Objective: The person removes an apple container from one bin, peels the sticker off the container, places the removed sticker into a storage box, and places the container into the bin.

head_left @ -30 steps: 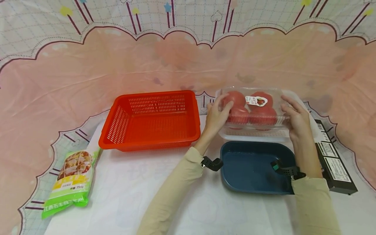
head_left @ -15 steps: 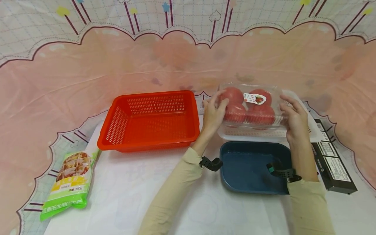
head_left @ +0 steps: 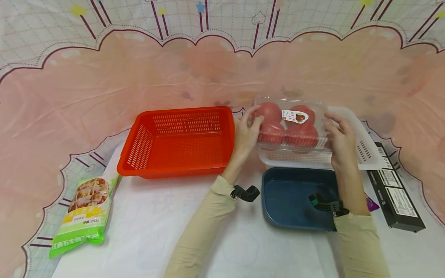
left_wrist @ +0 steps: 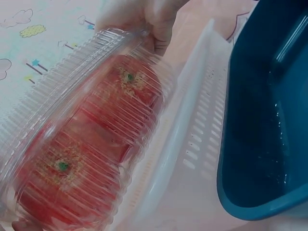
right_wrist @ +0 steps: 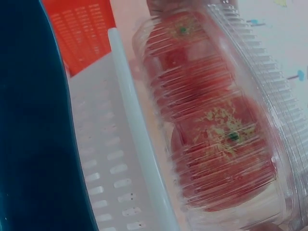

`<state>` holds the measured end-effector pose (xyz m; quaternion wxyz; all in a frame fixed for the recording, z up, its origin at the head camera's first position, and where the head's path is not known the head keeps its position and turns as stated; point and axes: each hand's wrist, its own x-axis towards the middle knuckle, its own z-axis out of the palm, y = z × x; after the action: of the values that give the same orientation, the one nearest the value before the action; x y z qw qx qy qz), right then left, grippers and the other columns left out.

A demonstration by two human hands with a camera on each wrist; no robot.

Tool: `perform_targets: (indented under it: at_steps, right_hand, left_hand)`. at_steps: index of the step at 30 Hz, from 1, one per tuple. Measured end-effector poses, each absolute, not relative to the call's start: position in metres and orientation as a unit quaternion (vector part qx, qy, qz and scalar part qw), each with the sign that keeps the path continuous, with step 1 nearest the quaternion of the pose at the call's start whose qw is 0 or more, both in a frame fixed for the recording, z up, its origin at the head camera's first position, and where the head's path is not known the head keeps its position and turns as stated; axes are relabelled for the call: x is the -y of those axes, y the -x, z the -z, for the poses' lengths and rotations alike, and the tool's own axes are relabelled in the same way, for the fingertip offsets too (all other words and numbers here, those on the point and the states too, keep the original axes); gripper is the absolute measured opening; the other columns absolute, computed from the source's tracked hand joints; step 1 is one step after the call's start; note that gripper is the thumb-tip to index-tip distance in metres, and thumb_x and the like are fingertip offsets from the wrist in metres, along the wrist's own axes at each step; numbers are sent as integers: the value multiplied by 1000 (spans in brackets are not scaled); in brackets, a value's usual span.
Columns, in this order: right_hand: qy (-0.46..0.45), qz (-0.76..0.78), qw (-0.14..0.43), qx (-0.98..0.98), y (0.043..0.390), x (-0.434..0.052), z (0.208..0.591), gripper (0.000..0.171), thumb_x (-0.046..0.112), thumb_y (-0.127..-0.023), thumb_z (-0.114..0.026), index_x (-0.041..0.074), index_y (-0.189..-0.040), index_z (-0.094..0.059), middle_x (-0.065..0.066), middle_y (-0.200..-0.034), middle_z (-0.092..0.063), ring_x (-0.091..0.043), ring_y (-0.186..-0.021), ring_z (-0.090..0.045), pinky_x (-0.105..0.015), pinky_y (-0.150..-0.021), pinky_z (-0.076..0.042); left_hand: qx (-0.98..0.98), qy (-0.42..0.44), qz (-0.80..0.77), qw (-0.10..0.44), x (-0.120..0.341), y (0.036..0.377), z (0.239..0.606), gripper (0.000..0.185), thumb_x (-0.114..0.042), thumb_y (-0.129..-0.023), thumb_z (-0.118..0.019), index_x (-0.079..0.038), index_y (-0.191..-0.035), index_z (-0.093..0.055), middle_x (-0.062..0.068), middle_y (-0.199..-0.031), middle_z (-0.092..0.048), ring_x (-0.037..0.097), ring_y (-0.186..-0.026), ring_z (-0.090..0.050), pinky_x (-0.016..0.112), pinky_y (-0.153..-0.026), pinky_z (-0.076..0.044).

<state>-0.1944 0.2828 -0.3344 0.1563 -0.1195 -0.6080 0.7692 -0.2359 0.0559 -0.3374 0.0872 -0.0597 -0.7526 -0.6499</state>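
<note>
A clear plastic clamshell (head_left: 290,124) packed with 4 red tomatoes (head_left: 302,136) is held up over the white perforated basket (head_left: 365,151), at the far right of the desk (head_left: 156,224); whether its base rests on the basket rim cannot be told. The pack is judged moderately heavy for its size, since the fruit fills it, while the ribbed shell is thin, flexible and smooth, so it may buckle or slip if squeezed hard. The tomatoes could be bruised by pressure through the lid. A hold at the 2 short ends, low near the stiffer rim, is judged best, with the weight shared evenly.

That is how it is taken: the left hand (head_left: 245,133) is curled round the left end, its fingers (left_wrist: 161,33) seen on the ridged edge in the left wrist view. The right hand (head_left: 342,139) is wrapped on the right end, its fingers bent against the shell. Neither hand is spread flat; both are clamped on the pack.

Just in front lies a dark blue tray (head_left: 295,200), and to the left an orange basket (head_left: 179,141). A green food packet (head_left: 85,210) lies at the near left edge, and a black box (head_left: 396,199) at the right.
</note>
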Motion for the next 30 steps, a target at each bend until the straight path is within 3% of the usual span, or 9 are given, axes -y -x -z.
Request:
perform_targets:
  at_steps: [9, 14, 20, 26, 30]
  right_hand:
    - [113, -764, 155, 616, 194, -279, 338, 20, 16, -92, -64, 25, -110, -68, 5, -83, -50, -6, -63, -41, -15, -49, -32]
    - [95, -733, 150, 656, 191, -277, 343, 20, 21, -95, -60, 28, -114, -64, 4, -84, -46, -7, -63, -37, -15, -49, -31]
    - [57, -698, 124, 703, 185, -281, 346, 19, 25, -98, -54, 31, -117, -57, 2, -87, -40, -6, -60, -35, -16, -48, -30]
    - [21, -649, 90, 755, 179, -281, 340, 18, 28, -100, -50, 35, -117, -52, 1, -87, -35, -7, -57, -34, -20, -47, -29]
    - [3, -614, 69, 786, 173, -280, 336, 16, 30, -101, -47, 37, -116, -49, 1, -86, -35, -7, -56, -35, -22, -47, -30]
  left_hand:
    - [756, 52, 645, 98, -52, 235, 342, 36, -30, -91, -54, -27, -126, -62, 12, -127, -41, 24, -110, -43, 45, -90, -49]
    - [758, 50, 644, 96, -49, 233, 345, 36, -30, -91, -54, -28, -126, -61, 12, -124, -43, 24, -111, -44, 46, -90, -50]
    - [789, 70, 608, 59, -40, 228, 341, 36, -32, -92, -54, -31, -127, -58, 12, -123, -43, 27, -102, -51, 44, -83, -52]
    - [808, 105, 579, 35, -25, 224, 338, 38, -31, -92, -52, -29, -130, -54, 10, -117, -42, 25, -97, -47, 33, -70, -48]
    - [819, 112, 563, 25, -18, 219, 335, 39, -31, -92, -51, -30, -131, -52, 9, -115, -42, 24, -97, -47, 31, -69, -49]
